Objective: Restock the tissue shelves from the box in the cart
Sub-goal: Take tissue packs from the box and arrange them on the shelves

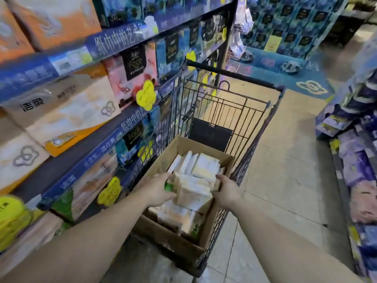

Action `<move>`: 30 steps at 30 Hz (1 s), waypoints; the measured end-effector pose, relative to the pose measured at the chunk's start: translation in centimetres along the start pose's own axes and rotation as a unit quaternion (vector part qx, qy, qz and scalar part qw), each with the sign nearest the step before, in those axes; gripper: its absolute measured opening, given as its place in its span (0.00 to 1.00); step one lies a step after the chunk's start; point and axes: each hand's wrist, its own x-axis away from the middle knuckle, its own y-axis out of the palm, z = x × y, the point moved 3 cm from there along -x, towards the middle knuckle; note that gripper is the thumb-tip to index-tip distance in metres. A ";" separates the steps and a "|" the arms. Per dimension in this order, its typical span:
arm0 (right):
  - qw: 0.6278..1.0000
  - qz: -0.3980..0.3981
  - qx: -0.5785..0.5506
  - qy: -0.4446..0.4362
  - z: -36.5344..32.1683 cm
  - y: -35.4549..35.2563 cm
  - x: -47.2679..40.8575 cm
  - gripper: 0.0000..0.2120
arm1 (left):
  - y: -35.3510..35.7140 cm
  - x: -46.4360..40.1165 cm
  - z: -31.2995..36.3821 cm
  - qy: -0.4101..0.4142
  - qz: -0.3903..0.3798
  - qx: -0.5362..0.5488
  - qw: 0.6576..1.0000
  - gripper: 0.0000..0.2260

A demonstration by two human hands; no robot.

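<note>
An open cardboard box (161, 166) sits in a black wire shopping cart (228, 111) beside the tissue shelves (85, 146) on the left. Inside the box lie several pale tissue packs (206, 166). Both hands reach into the box and hold one cream and white tissue pack (192, 193) with a green end. My left hand (157, 190) grips its left, green end. My right hand (227, 192) grips its right side, fingers hidden behind the pack.
The left shelves carry orange, cream, pink and dark blue tissue packs with yellow price tags (145, 96). A stacked display of blue packs (289, 27) stands ahead, and purple packs (355, 152) fill the right. Tiled floor (285, 180) lies open to the right of the cart.
</note>
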 end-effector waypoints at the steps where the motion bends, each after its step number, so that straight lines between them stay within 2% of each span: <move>1: 1.000 -0.015 0.004 -0.006 0.5 -0.3 -1.3 0.30 | 0.4 -1.1 0.4 -0.008 -0.005 0.007 1.000 0.34; 5: 0.998 -0.056 -0.002 -0.024 2.0 0.0 -6.4 0.29 | 2.4 -5.3 1.3 -0.035 -0.011 0.039 0.999 0.34; 10: 0.993 -0.115 0.005 -0.020 2.8 3.8 -10.3 0.29 | 5.0 -9.7 0.4 -0.056 -0.055 0.027 0.997 0.35; 19: 0.990 -0.111 0.080 0.016 4.7 9.9 -14.7 0.30 | 8.9 -18.1 -2.8 -0.043 -0.099 0.021 0.994 0.35; 24: 0.980 -0.121 0.150 0.046 4.9 11.5 -15.2 0.36 | 11.7 -18.9 -4.6 -0.057 -0.129 0.030 0.990 0.37; 30: 0.956 -0.117 0.264 0.044 4.6 12.2 -14.8 0.27 | 12.5 -19.2 -4.8 -0.066 -0.061 0.023 0.996 0.22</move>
